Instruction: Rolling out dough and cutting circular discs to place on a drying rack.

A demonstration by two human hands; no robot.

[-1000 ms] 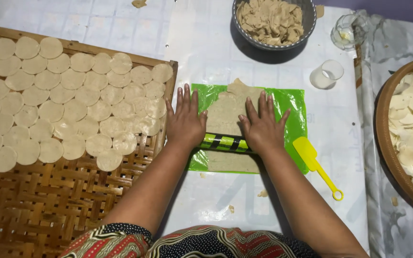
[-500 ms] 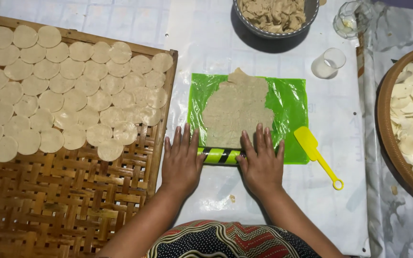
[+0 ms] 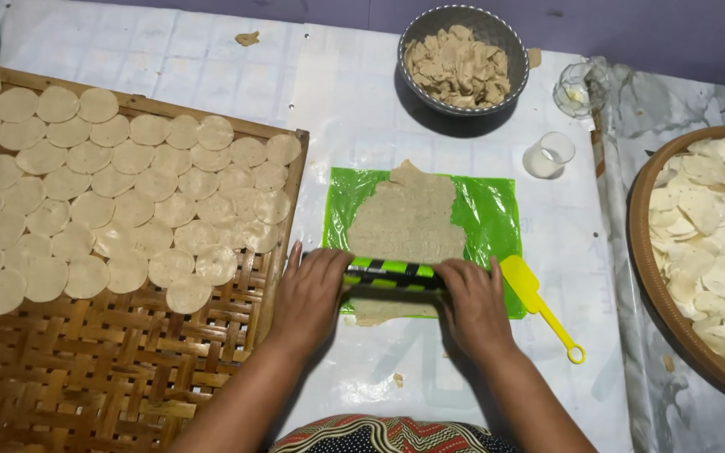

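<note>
A green and black striped rolling pin (image 3: 393, 273) lies across the near end of a thin sheet of beige dough (image 3: 407, 220). The dough is spread on a green plastic sheet (image 3: 488, 210). My left hand (image 3: 310, 298) presses on the pin's left end and my right hand (image 3: 473, 302) on its right end, palms down. A strip of dough shows just below the pin.
A woven bamboo tray (image 3: 119, 369) at the left holds several round dough discs (image 3: 111, 201). A yellow scraper (image 3: 539, 304) lies right of the green sheet. A grey bowl of scraps (image 3: 463, 59), two small glass cups (image 3: 550, 154) and a round basket of discs (image 3: 715, 243) stand behind and right.
Both hands pulled the rolling pin back from the middle of the dough to its near end, then pushed it slightly forward again. The dough sheet looks longer and flatter.
</note>
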